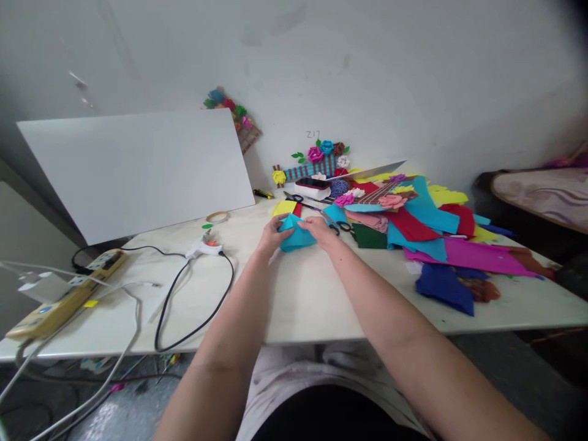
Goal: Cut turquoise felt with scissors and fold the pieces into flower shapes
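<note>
1. Nearest the camera are a black garment [340, 416], pale trousers [271, 376] and two bare forearms [376, 300], which reach out over the white bench [312, 306].
2. The turquoise sheet [296, 240] is between the two hands, over the middle of the bench. It looks thin, matt and creased, with a pointed upper part and folds across its face; whether its lower edge touches the bench I cannot tell.
3. The left grip [274, 235] pinches the sheet's left side, thumb across the near face. The right grip [318, 230] pinches its upper right edge.
4. Just beyond lie a yellow piece [284, 208] and a red piece [297, 210]; black-handled scissors [344, 227] lie just beside the right grip.
5. Farther back, a white box [312, 192] carries a red-edged phone [312, 183] on top; its inside is hidden. A dark purple ball [339, 187] sits beside it.
6. To the right spreads a heap of coloured sheets [468, 254], some topped with paper flowers.
7. To the left are a glue gun [202, 247], a tape ring [217, 217] and a yellow power strip [64, 309] with a white adapter [46, 286] at it.
8. Behind these leans a white board [138, 177].
</note>
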`<state>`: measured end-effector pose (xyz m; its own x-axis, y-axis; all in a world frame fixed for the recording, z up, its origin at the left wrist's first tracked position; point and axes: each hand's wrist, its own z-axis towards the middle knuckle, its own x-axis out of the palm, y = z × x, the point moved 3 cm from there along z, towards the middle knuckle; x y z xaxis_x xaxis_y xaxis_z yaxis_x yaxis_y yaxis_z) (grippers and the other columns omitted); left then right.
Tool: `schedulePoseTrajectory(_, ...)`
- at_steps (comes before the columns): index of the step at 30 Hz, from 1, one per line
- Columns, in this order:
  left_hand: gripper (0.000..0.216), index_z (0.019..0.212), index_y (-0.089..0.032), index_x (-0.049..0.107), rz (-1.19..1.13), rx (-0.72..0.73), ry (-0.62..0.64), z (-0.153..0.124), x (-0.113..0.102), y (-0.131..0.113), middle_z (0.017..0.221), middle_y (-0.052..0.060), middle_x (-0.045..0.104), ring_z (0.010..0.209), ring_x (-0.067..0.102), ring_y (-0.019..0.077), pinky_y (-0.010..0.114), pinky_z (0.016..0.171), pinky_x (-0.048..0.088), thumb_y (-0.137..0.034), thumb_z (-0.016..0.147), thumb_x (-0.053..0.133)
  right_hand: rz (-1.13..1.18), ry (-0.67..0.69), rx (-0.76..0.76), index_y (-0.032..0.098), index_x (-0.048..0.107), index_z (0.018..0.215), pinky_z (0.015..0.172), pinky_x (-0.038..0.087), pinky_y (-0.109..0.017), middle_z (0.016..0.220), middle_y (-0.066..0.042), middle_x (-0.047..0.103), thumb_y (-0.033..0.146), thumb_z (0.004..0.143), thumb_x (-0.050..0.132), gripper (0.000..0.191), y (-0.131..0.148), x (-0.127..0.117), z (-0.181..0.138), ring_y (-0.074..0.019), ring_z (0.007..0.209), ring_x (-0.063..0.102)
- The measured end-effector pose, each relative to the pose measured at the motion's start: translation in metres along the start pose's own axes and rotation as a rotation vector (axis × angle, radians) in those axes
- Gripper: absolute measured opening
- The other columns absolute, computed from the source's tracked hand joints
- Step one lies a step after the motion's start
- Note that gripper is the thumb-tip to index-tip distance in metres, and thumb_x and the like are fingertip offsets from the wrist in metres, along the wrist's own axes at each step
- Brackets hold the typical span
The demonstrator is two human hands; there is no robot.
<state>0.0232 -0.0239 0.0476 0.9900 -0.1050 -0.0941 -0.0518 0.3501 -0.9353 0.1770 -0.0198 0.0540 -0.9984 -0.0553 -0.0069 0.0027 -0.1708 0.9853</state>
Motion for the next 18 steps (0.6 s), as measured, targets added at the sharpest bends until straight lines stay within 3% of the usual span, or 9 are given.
schedulePoseTrajectory(8, 0.046, 0.101, -0.016, 0.068, -0.031, 0.012, -0.054, 0.0036, 0.0007, 0.0014, 0.102, 0.007, 0.067, 0.093, 0.057, 0.0216, 0.032, 0.082, 0.045, -0.036, 0.059, 0.071, 0.025, 0.042, -0.014, 0.014, 0.061, 0.061, 0.054, 0.038, -0.025, 0.055, 0.000, 0.057, 0.051, 0.056, 0.067, 0.037, -0.0063, 0.0011, 0.0042, -0.0123, 0.056, 0.050)
schedulePoseTrajectory(14, 0.057, 0.119, -0.018, 0.059, 0.037, -0.023, -0.138, -0.0008, 0.0005, -0.0037, 0.088, 0.002, 0.068, 0.084, 0.058, 0.0166, 0.028, 0.079, 0.044, -0.034, 0.064, 0.068, 0.012, 0.023, -0.038, 0.013, 0.063, 0.067, 0.060, 0.041, -0.026, 0.061, -0.001, 0.061, 0.050, 0.057, 0.067, 0.038, -0.0068, 0.0004, 0.0066, -0.0141, 0.063, 0.053)
schedulePoseTrajectory(18, 0.041, 0.104, -0.016, 0.068, 0.026, 0.009, -0.175, -0.0005, 0.0011, -0.0048, 0.101, 0.006, 0.068, 0.096, 0.057, 0.0193, 0.029, 0.084, 0.043, -0.032, 0.066, 0.065, 0.030, 0.010, -0.007, 0.014, 0.064, 0.069, 0.059, 0.041, -0.027, 0.063, -0.002, 0.062, 0.050, 0.055, 0.068, 0.039, -0.0092, 0.0010, 0.0077, -0.0152, 0.063, 0.054)
